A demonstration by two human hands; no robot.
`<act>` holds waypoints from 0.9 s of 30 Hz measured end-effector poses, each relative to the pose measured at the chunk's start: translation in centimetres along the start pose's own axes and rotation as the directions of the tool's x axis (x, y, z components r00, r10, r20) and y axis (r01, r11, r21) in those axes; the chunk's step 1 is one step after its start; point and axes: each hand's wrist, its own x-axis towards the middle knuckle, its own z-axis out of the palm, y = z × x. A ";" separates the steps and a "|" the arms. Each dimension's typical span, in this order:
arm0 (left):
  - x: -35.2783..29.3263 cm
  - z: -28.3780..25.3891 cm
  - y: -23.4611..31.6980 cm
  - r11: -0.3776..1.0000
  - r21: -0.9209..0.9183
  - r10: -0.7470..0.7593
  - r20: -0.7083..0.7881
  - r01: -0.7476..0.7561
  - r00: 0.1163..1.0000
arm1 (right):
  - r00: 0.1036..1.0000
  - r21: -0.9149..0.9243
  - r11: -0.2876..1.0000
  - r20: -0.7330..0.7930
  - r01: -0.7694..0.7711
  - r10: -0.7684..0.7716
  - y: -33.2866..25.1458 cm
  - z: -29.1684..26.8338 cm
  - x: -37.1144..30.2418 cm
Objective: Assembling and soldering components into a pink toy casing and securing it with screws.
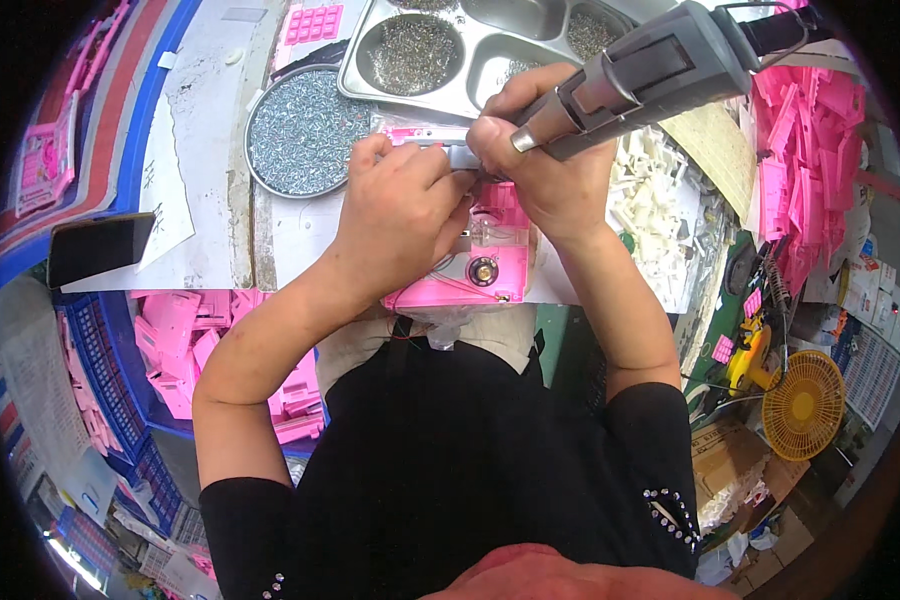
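Note:
A pink plastic housing (457,282) lies at the table's near edge, a round black-and-brass part (483,271) and thin wires showing inside. My left hand (398,215) is over its left side, fingers curled and pressed to a small grey piece (462,157). The thumb of my right hand (568,185) meets the same piece from the right, its fingers bent. A grey electric screwdriver (640,85) slants across in front of my right hand, its metal nose beside the thumb; I see no fingers wrapped over it. The far part of the housing is partly covered by my hands.
A round dish of screws (308,132) stands left, a metal compartment tray (482,75) of small hardware behind. White plastic parts (652,190) lie right, pink parts (808,165) beyond. A phone (100,248) is at the left edge, a yellow fan (803,405) lower right.

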 end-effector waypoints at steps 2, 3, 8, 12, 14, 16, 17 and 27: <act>-0.1 0.4 0.2 1.000 0.024 -0.019 0.007 0.018 1.000 | 1.000 -0.024 1.000 0.004 -0.008 0.008 -0.1 0.1 0.0; 0.0 0.4 0.2 0.999 0.031 -0.032 0.024 0.031 0.999 | 1.000 -0.035 0.999 0.005 -0.012 0.012 -0.2 0.1 0.0; 0.2 0.5 0.4 0.996 0.035 -0.085 0.097 0.082 0.992 | 0.997 0.071 0.995 -0.001 -0.073 0.073 -0.3 0.0 0.0; 0.4 0.6 0.4 0.993 0.008 -0.116 0.115 0.115 0.987 | 0.998 0.054 0.997 -0.016 -0.055 0.056 -0.4 0.1 0.0; 0.4 0.6 0.5 0.990 -0.004 -0.142 0.130 0.143 0.981 | 0.998 0.036 0.998 0.013 -0.061 0.060 -0.4 -0.2 0.0; 0.5 0.7 0.7 0.988 -0.003 -0.150 0.099 0.151 0.984 | 0.999 0.043 0.998 0.022 -0.047 0.047 -0.5 -0.6 0.0; 0.6 0.8 0.8 0.988 -0.002 -0.155 0.083 0.155 0.984 | 0.999 0.059 0.998 0.017 -0.032 0.031 -0.6 -0.8 0.0; 0.3 1.4 1.8 0.983 0.013 -0.180 -0.016 0.181 0.983 | 0.992 0.194 0.975 0.041 0.110 -0.120 -1.5 -5.7 0.7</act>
